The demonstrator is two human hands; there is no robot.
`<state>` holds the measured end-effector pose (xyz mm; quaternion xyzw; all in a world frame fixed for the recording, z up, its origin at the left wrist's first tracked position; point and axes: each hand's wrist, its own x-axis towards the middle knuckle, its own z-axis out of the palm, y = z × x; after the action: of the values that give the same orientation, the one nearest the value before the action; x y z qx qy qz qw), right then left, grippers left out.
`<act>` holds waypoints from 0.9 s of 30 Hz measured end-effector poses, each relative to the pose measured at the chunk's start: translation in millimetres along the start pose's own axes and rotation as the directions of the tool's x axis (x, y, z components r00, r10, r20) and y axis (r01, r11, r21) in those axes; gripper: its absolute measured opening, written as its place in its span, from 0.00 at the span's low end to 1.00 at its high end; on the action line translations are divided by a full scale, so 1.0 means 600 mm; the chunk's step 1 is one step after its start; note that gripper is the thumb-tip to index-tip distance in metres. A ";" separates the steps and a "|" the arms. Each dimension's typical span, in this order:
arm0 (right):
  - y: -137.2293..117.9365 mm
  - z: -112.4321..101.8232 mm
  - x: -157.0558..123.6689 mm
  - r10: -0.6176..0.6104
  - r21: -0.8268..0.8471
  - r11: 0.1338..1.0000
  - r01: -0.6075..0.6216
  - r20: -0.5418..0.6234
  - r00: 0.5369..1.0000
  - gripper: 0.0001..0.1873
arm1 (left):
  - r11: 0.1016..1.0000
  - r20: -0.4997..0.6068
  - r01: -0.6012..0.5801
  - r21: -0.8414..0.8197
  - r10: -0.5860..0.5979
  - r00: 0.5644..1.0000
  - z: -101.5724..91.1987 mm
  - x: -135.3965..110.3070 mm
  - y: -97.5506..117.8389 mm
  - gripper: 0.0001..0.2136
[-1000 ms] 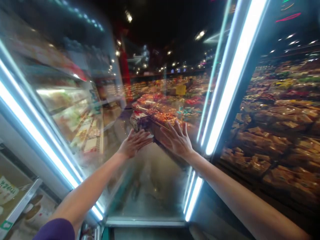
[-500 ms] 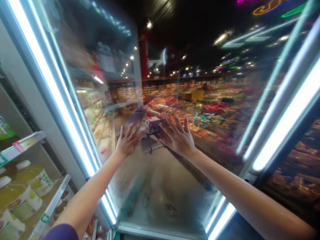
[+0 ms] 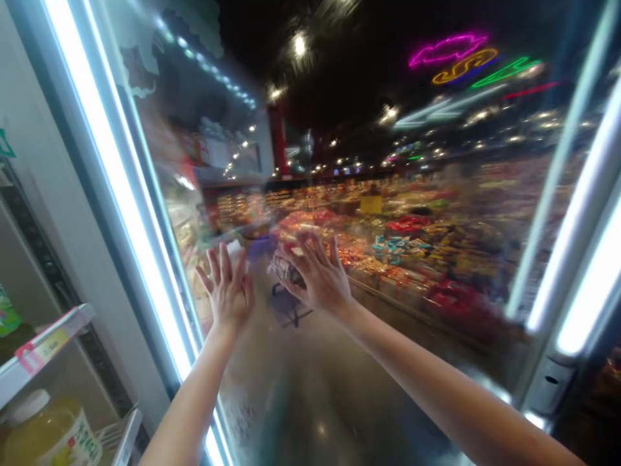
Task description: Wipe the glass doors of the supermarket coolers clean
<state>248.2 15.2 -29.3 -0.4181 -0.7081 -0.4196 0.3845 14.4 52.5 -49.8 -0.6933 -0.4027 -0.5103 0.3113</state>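
Away from left hand [image 3: 227, 291]; yellow-liquid bottle [image 3: 46, 428]

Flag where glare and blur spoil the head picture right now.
Head view: glare along the left light strip and right light strip; head view again: displayed goods smeared by blur; same head view: left hand and right hand clearer.

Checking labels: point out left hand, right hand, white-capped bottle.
Left hand [image 3: 228, 294], head view: back of hand.
Right hand [image 3: 324, 281], head view: back of hand.
White-capped bottle [image 3: 43, 428], head view: yellowish body.

White-capped yellow bottle [image 3: 46, 432] on lower shelf [image 3: 127, 432]; blurred cart [image 3: 280, 267] on floor [image 3: 310, 382].
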 end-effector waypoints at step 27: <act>0.088 -0.024 0.074 -0.712 -0.047 0.696 0.717 0.090 0.697 0.52 | 0.995 -0.170 -0.048 -0.087 0.033 0.985 -0.027 0.018 -0.001 0.32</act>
<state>283.4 29.6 29.7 -0.1384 -0.8098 -0.5496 0.1518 8.0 41.7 -34.7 -0.6690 -0.3371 -0.5784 0.3228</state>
